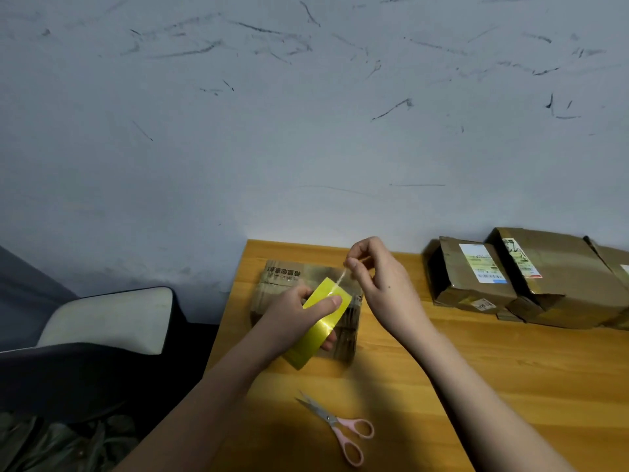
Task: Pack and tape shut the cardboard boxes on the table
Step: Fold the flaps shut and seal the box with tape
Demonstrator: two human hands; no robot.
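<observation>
Cardboard box (272, 279) sits closed on the tabletop (476, 369) under your hands. Your left hand (292, 315) grasps the yellow tape roll (320, 321); your right hand (374, 274) pinches its free end. Next, draw out enough tape, then lay it along the seam.

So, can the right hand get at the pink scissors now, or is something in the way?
Probably yes, but not at once: the right hand pinches the tape end pulled from the yellow tape roll. The scissors lie uncovered on the table, nearer the person.
</observation>
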